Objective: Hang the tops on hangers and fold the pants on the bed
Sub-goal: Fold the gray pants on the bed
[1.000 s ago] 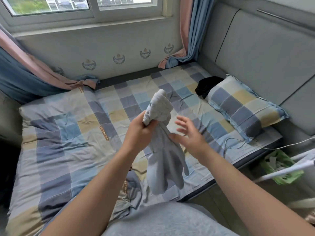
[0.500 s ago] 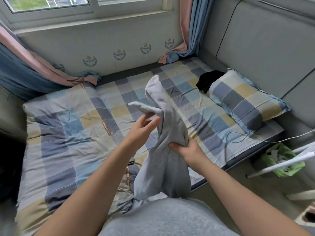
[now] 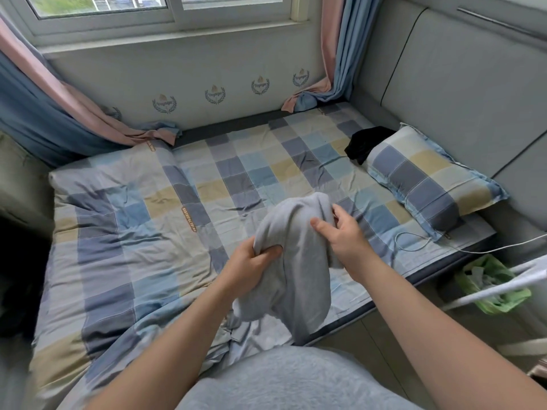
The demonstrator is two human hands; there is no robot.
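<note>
A light grey garment (image 3: 299, 261) hangs bunched in the air over the near edge of the bed (image 3: 133, 226). My left hand (image 3: 251, 264) grips a fold of it on the left side. My right hand (image 3: 340, 232) lies against its upper right part, fingers tucked behind the cloth and thumb out in front. The lower part of the garment droops toward the bed edge. A black piece of clothing (image 3: 367, 143) lies beside the pillow. No hanger shows.
A checked pillow (image 3: 429, 179) lies at the right end against a grey padded headboard (image 3: 461, 84). A white cable (image 3: 429, 247) runs across the mattress edge. A green-lined bin (image 3: 491, 285) and white rails (image 3: 503, 285) stand on the floor at right. Curtains hang by the window.
The garment came down from a raised, stretched position to a bunched one lower over the bed. My left hand closed on a fold; my right hand moved up to the garment's top right.
</note>
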